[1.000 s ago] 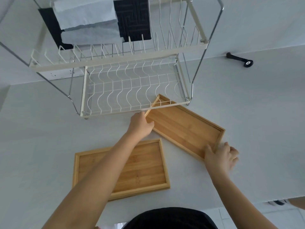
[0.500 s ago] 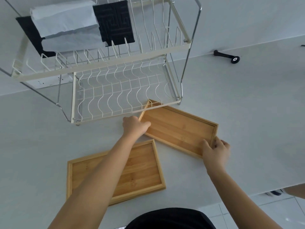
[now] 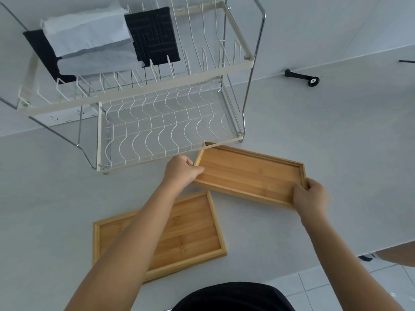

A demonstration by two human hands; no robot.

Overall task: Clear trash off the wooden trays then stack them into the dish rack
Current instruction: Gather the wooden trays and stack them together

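Observation:
Two empty wooden trays are on the white counter. The far tray lies just in front of the dish rack's lower tier, its far corner under the rack's front rail. My left hand grips its left short edge and my right hand grips its right short edge. The near tray lies flat closer to me, partly hidden by my left forearm. The two-tier white wire dish rack stands at the back left; its lower tier is bare.
The rack's upper tier holds a black mat and folded white cloth or paper. A black handle-like object lies at the wall on the right. The counter's front edge runs at the lower right, with tiled floor below.
My right hand moved from beside the far tray's corner onto its right edge and closed on it. My left hand's grip on the left edge tightened. The tray turned slightly toward level.

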